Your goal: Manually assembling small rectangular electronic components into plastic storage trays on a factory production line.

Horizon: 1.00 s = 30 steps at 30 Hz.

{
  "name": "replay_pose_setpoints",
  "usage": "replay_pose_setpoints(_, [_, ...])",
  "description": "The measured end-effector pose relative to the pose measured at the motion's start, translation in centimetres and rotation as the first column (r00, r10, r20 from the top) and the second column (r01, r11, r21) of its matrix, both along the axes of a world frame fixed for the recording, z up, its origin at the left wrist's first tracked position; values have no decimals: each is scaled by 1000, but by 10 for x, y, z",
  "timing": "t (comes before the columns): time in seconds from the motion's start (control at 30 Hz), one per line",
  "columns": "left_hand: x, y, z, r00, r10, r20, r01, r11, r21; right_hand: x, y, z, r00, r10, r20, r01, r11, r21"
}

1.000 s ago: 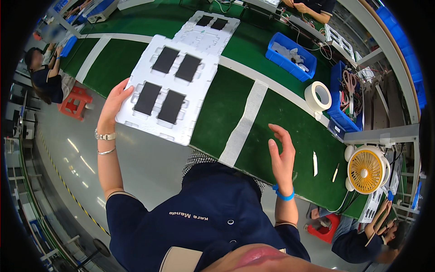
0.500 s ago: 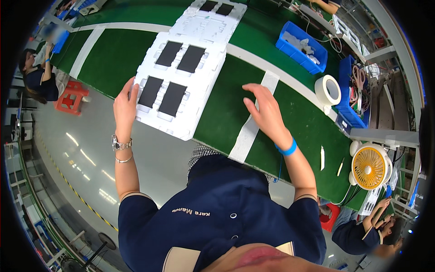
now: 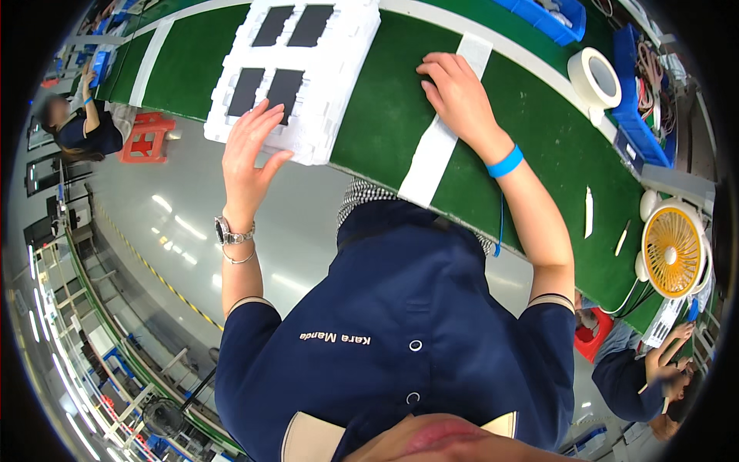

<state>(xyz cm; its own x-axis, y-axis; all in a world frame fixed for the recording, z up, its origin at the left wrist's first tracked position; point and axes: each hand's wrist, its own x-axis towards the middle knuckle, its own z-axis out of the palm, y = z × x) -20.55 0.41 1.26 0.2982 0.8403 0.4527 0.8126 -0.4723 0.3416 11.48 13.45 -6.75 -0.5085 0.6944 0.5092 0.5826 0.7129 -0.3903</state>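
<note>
A white moulded foam tray (image 3: pixel 331 85) lies on the green work surface (image 3: pixel 539 100), its near edge jutting past the surface's edge. Flat black rectangular pieces (image 3: pixel 311 25) sit in its recesses, two to a row. My left hand (image 3: pixel 250 158) is at the near edge of the tray, its fingers stretched out over the front black pieces and the thumb apart. Whether the fingertips touch the tray I cannot tell. My right hand (image 3: pixel 464 104) is held over a white strip (image 3: pixel 439 154) across the green surface, fingers loosely bent and apart, holding nothing.
On the right are a roll of white tape (image 3: pixel 594 78), a blue bin (image 3: pixel 643 115) with cables and tools, a white pen-like tool (image 3: pixel 590 212) and a yellow-and-white fan (image 3: pixel 671 250). Another blue bin (image 3: pixel 550 15) stands at the back. People work at far left and lower right.
My left hand has moved from the tray's left side to its near edge, fingers now over the front black pieces. My right hand stays open near the white strip. The whole view has shifted.
</note>
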Motion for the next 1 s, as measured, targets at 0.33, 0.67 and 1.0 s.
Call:
replay_pose_setpoints(0.33, [17,-19,-25,972,10,-236,-14,1000,-16,2,-10,6,999,-11,-31,14,995,102])
replay_pose_setpoints(0.67, [22,-23,-31,974,38,-225,-40,999,-2,1,-11,-12,997,-80,9,75,969,233])
replay_pose_setpoints(1.0, [23,-24,-34,971,44,-233,-38,999,29,2,-14,-12,998,-66,5,64,973,222])
